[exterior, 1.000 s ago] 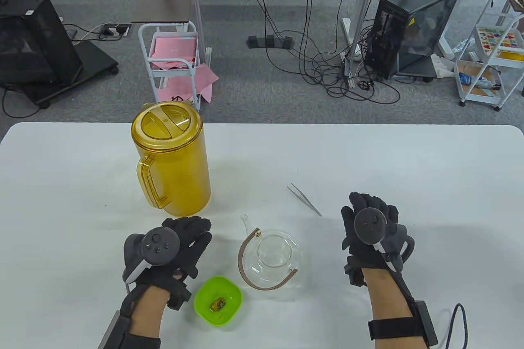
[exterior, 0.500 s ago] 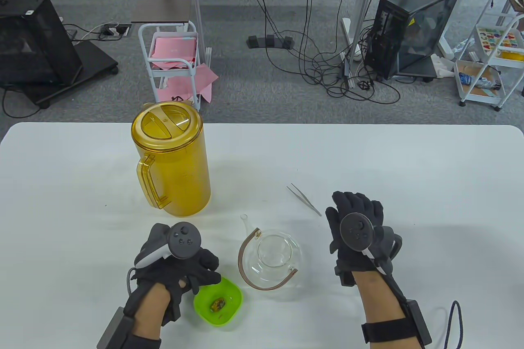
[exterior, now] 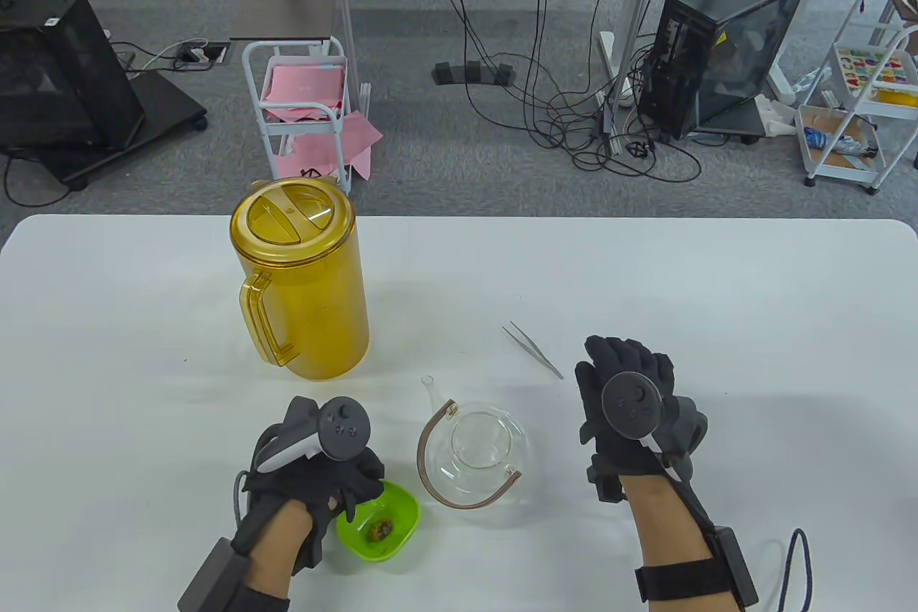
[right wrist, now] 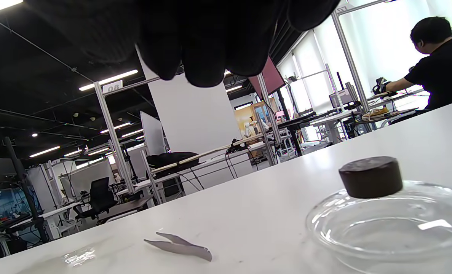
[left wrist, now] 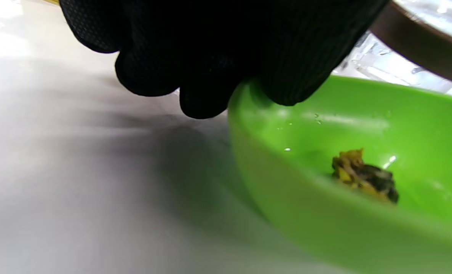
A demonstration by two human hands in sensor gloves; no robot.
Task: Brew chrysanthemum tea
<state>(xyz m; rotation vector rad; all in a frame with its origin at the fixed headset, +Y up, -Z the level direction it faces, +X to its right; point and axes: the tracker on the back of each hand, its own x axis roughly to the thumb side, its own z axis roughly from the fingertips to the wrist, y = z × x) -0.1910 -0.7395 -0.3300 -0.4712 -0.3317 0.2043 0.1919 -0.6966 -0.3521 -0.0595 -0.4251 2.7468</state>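
Observation:
A green bowl with a dried chrysanthemum in it sits at the front of the table. My left hand has its fingertips curled over the bowl's left rim and holds it. An open glass teapot with a brown handle stands to the right of the bowl. Its glass lid with a dark knob lies on the table under my right hand, which hovers with relaxed fingers and holds nothing. Metal tweezers lie just left of that hand.
A tall yellow pitcher with its lid on stands behind my left hand. The white table stretches wide to the back and right. In the right wrist view, a person works at another table far behind.
My left hand has moved right and down onto the green bowl's rim, and the bowl has shifted slightly. My right hand slid a little to the left, then held still.

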